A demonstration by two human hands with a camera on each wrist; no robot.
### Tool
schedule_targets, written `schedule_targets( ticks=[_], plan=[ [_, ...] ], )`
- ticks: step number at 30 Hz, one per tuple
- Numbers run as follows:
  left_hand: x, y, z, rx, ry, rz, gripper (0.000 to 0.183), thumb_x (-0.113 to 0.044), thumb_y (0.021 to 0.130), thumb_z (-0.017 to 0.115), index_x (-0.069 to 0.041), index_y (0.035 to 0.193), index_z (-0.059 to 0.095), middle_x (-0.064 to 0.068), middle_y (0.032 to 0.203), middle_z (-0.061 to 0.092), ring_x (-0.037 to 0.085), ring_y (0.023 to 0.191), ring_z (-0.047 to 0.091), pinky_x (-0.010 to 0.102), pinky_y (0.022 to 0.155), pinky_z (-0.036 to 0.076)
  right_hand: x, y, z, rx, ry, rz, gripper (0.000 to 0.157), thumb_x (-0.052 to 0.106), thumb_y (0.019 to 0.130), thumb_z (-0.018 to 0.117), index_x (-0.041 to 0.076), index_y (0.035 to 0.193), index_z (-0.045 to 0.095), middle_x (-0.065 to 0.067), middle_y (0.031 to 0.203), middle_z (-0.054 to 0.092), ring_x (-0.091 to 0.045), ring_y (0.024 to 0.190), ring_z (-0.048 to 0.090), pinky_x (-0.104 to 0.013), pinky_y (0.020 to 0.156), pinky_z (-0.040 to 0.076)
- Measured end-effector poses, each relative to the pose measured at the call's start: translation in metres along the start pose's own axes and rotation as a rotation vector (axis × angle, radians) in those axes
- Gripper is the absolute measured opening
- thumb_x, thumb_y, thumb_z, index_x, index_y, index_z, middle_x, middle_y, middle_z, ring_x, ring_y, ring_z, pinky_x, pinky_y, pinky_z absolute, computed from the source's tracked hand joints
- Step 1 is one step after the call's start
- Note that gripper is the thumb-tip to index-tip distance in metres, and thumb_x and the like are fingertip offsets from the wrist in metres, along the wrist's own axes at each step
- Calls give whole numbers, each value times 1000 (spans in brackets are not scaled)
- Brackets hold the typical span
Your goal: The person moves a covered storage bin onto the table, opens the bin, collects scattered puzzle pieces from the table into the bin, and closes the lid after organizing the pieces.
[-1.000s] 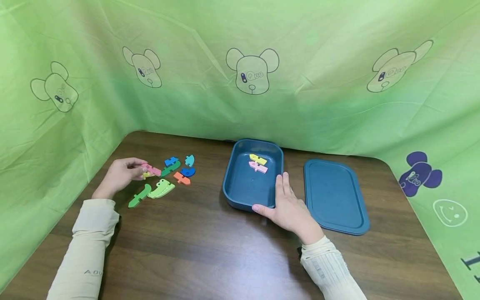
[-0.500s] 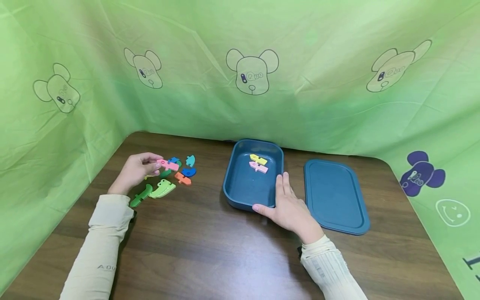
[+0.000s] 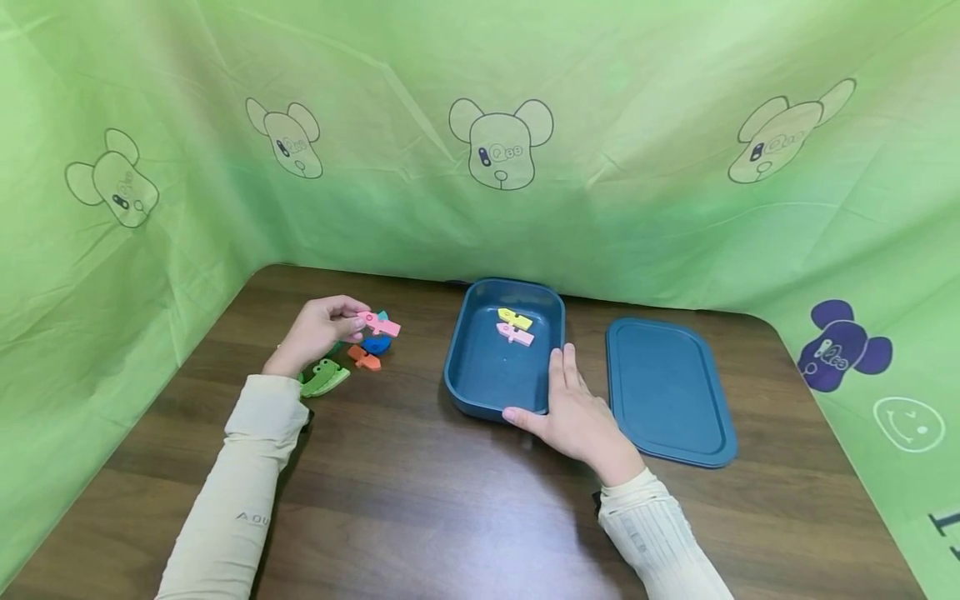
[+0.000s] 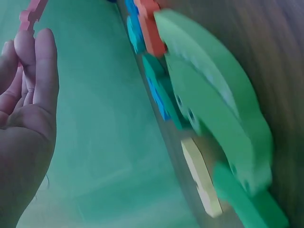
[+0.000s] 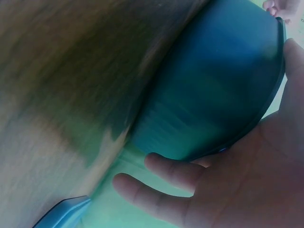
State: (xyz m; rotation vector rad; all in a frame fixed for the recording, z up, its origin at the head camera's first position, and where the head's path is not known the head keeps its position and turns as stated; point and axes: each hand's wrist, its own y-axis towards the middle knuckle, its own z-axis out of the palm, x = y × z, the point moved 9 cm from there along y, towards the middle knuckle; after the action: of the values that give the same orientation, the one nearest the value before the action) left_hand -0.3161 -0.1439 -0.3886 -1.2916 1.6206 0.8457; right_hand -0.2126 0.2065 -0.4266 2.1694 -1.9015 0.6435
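Between thumb and fingertips, my left hand (image 3: 318, 333) pinches a pink puzzle piece (image 3: 386, 326), raised over the loose pieces on the table. Below it lie a light-green crocodile-head piece (image 3: 326, 380), an orange piece (image 3: 364, 358) and a blue piece (image 3: 378, 346). A pale yellow piece (image 4: 202, 175) and a green piece (image 4: 249, 206) show in the left wrist view; the hand hides them in the head view. My right hand (image 3: 581, 425) rests with straight fingers against the near right corner of a dark-blue box (image 3: 498, 375). Inside are a yellow piece (image 3: 515, 318) and another pink piece (image 3: 515, 334).
A flat blue lid (image 3: 669, 392) lies on the wooden table (image 3: 420, 500) to the right of the box. Green printed cloth (image 3: 390, 208) hangs behind the table and along both sides.
My left hand has lifted the pink piece and carried it rightward, across the loose pieces toward the box. The right hand and the box have stayed in place.
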Motion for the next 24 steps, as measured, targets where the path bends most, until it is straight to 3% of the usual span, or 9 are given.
schedule_targets(
  ticks=[7,15,21,24],
  plan=[
    [-15,13,23,23,-33,33,23,-2,99,63,7,120,64,32,112,64,39,93,69,41,83,57,0,-1,-1,2,-1,-2,128,82,83,55,-5,158,-1,-24,164,-11,-52,143,23,-68,104,32],
    [-34,26,52,53,-63,83,18,-1,99,63,7,115,65,27,106,68,23,81,70,34,77,58,1,-1,-3,-1,-8,-3,127,81,84,55,-6,158,0,-25,164,-10,-52,144,23,-68,104,33],
    [-48,36,75,79,-84,99,19,2,98,64,9,115,65,22,99,69,32,84,69,35,77,59,0,0,-3,1,-11,0,128,83,83,53,-6,158,-1,-25,164,-9,-52,144,23,-68,103,34],
    [-56,40,86,90,-88,96,19,1,98,64,9,115,65,25,100,67,31,83,69,35,77,58,0,0,-2,0,-9,-1,127,81,83,55,-6,158,-1,-25,164,-10,-51,144,22,-68,103,34]
  ],
)
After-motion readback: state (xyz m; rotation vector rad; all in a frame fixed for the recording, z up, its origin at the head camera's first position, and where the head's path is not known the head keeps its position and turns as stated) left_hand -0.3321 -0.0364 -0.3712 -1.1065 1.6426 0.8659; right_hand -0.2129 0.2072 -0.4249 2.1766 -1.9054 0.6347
